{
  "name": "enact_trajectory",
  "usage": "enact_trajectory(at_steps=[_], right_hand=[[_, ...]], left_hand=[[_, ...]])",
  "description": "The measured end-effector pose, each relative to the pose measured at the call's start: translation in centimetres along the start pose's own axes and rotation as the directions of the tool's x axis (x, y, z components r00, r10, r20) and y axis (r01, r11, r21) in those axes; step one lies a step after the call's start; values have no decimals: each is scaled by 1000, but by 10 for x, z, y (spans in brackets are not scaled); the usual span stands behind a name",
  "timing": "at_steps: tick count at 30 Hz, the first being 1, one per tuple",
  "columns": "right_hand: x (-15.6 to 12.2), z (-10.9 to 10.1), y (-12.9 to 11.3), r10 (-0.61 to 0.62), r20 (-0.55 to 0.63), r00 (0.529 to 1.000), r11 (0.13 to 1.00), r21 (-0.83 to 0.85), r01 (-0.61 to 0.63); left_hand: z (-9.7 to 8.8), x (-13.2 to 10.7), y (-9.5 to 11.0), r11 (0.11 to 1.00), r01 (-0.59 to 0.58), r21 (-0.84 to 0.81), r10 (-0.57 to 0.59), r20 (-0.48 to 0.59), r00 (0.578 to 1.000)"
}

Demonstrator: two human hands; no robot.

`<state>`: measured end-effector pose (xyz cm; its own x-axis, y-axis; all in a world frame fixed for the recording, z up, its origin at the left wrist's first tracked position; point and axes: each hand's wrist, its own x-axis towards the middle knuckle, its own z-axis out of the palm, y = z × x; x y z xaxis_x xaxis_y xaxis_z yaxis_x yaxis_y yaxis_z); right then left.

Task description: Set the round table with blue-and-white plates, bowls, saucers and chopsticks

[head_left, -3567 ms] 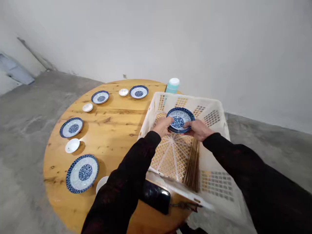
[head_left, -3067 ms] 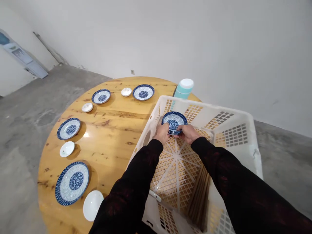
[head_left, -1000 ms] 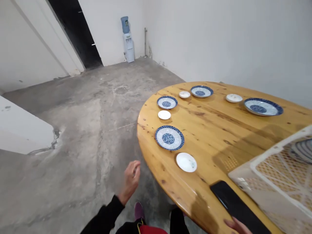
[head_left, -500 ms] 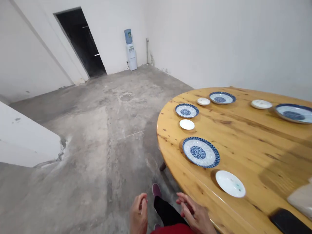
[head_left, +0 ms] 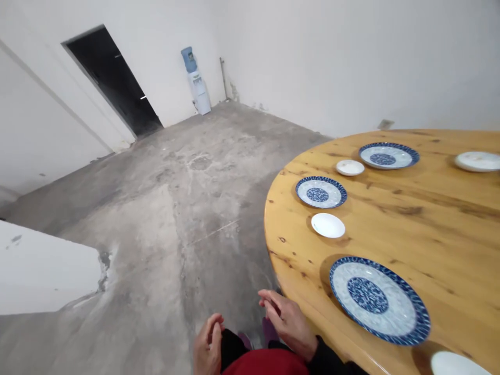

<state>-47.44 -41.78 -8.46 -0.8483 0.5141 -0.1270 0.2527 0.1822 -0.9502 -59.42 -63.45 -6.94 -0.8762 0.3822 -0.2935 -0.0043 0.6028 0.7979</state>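
Note:
Low in the view, my left hand [head_left: 208, 345] hangs over the floor beside my body, its fingers loosely curled and parted from the thumb. It holds nothing. My right hand [head_left: 288, 320] is beside the table's edge, likewise loosely bent and holding nothing that I can see. Nearest to it on the round wooden table [head_left: 312, 291] lies a large blue-rimmed plate [head_left: 367, 295]. Behind that are a small white dish [head_left: 328, 225] and another blue-rimmed plate [head_left: 321, 192]. A second small white dish [head_left: 350, 167] sits beside a further patterned plate [head_left: 383, 159].
Another white dish [head_left: 478, 161] lies at the far right, and one more [head_left: 457, 364] is cut off at the bottom. A water dispenser [head_left: 200, 94] stands by the far wall near a dark doorway [head_left: 113, 78]. A white pillar [head_left: 47, 271] juts in at left.
The view has moved forward along the table; its plates appear larger and farther right. The phone-like black object and pale bag have left the view. Both hands remain without anything in them.

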Motion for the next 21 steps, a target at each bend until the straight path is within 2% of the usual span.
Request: enact_trajectory(at_steps=[4,7,9,13,16,18,21], right_hand=[[50,9,-20,-34,56,998,986,-161,43],[88,26,-29,-8,56,998,963,-267,23],[114,41,-35,14,40,999,947,-320,0],[165,69,-53,56,-34,998,928,-367,-64],[199,80,-68,74,-78,994,928,-359,-97],[219,80,-76,92,-109,990,921,-369,-126],[249,71,-80,143,-165,976,906,-376,-197]], left_hand=[[-9,56,-21,996,66,-62,-66,6,998],[-25,118,-26,991,76,-107,-71,50,996],[-40,165,-19,991,69,-112,-58,99,993],[-71,259,13,997,-7,-72,18,154,988],[-80,321,43,995,-95,-20,97,214,972],[-75,356,66,985,-171,10,161,284,945],[-47,397,102,956,-293,-25,277,405,871]])
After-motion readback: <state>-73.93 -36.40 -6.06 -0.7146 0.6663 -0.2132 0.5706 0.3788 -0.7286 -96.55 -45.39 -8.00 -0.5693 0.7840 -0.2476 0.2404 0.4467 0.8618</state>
